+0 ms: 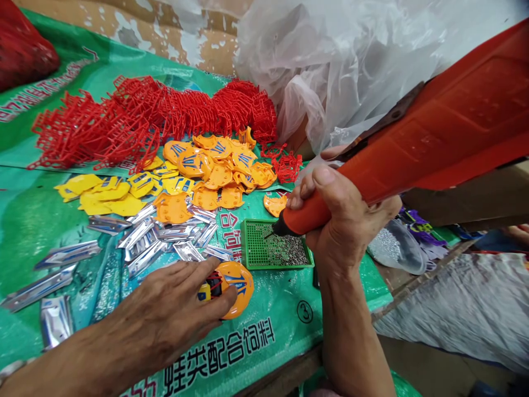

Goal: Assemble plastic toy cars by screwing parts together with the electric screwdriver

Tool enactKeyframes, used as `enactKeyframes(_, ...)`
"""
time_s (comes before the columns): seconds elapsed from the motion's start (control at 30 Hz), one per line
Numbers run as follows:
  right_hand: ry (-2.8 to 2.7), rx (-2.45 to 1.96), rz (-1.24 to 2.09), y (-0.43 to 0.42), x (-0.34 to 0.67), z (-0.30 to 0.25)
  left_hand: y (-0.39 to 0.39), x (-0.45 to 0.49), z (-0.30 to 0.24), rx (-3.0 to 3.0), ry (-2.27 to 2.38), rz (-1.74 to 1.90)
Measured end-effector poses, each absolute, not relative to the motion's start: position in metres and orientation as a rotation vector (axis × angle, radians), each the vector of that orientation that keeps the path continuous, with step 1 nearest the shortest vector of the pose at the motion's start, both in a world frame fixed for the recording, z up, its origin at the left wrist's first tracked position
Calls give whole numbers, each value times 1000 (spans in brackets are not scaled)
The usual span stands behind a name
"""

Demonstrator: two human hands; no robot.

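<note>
My right hand point(343, 218) is wrapped round the grip of an orange electric screwdriver point(417, 140). Its tip hovers over a small green screw tray point(256, 251) that holds many tiny dark screws. My left hand point(169, 311) lies on the green sheet point(264, 331) and pinches an orange round toy part point(233, 286), which has blue marks and red and yellow pieces fitted into it.
Piles of orange parts point(219, 168), yellow parts point(107, 196), shiny silver pieces point(144, 242) and red plastic frames point(136, 118) cover the sheet behind the tray. A big clear plastic bag point(330, 60) stands at the back right. The table edge point(384, 311) runs just right of my right wrist.
</note>
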State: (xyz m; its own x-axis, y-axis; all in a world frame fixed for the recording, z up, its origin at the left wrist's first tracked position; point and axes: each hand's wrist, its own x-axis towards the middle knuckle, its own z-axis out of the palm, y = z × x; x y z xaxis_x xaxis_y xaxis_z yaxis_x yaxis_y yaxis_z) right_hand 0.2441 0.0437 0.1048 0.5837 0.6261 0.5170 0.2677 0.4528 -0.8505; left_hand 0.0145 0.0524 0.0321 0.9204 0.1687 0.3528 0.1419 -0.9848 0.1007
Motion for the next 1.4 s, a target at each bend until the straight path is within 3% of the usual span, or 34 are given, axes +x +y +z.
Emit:
enactKeyframes(0.4, -973, -1161, 311, 40, 244, 104, 53, 16, 40, 2953, 261, 518)
enactKeyframes(0.6, -989, -1144, 218, 44, 242, 106, 52, 17, 37, 2935, 241, 673)
enactKeyframes(0.77, -891, -1062, 175, 43, 229, 128, 50, 18, 35, 2933, 304, 511)
enactKeyframes(1.0, -916, -1031, 264, 28, 193, 152, 51, 18, 34, 2922, 291, 472)
enactKeyframes(1.4, -924, -1050, 448, 25, 177, 149, 52, 16, 31, 2918, 273, 371)
